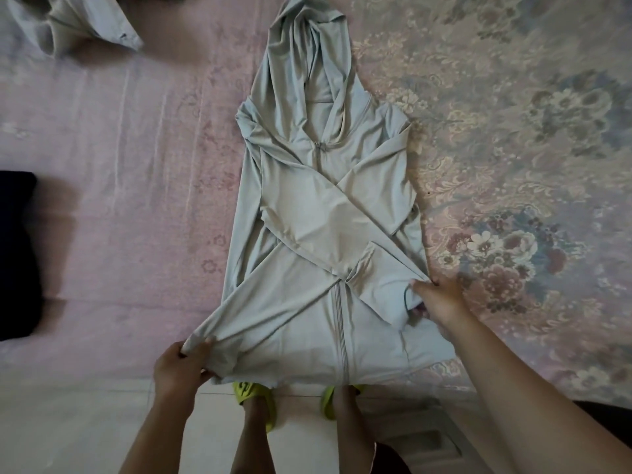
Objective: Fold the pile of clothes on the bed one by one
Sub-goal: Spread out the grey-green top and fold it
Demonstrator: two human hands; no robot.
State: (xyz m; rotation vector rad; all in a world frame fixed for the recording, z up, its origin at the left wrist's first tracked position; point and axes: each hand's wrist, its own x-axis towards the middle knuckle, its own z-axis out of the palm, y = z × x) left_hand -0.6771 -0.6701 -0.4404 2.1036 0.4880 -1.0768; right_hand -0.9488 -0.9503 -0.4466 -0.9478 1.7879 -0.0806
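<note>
Left hand (178, 366) fingers pinch the hoodie (325, 206) hem corner; right hand (436, 297) fingers pinch its side edge. Suggest lifting both evenly toward the hood.

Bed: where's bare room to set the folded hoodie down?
Free: pink sheet left of the hoodie, between the crumpled grey garment and the dark item. Floral cover on the right is bare too. Crowded: near edge, where the left hand and right hand hold the hem.
</note>
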